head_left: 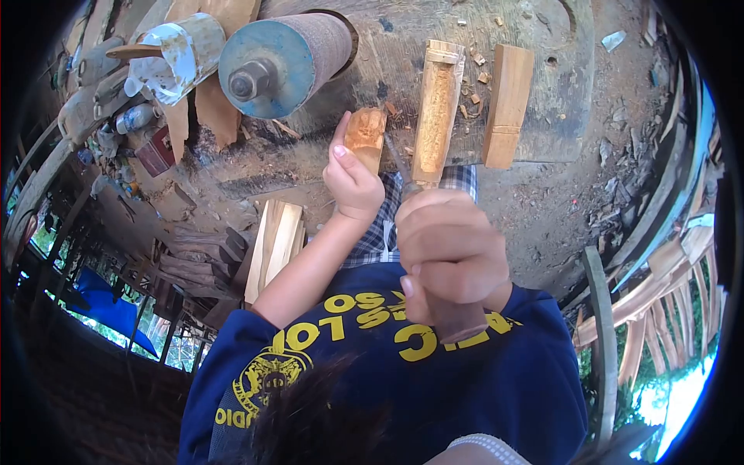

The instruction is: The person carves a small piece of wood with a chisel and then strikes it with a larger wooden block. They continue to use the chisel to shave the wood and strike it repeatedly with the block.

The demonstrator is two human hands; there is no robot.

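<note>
My left hand (353,182) is closed around a small rounded block of orange-brown wood (366,136) and presses it against the edge of a worn wooden workbench (558,93). Close to the camera, my right hand (449,248) is a fist around the dark handle of a chisel (459,319). The chisel's thin metal blade (399,164) points up toward the small block, just to its right. A long hollowed-out piece of wood (438,108) lies on the bench right of the block. I wear a blue shirt with yellow lettering.
A plain wooden block (508,105) lies on the bench at the right. A blue-faced sanding drum (279,58) with a large nut juts out at top left, beside a stained white container (174,54). Cut wooden slats (275,244) rest below. Wood chips and planks litter the dirt floor.
</note>
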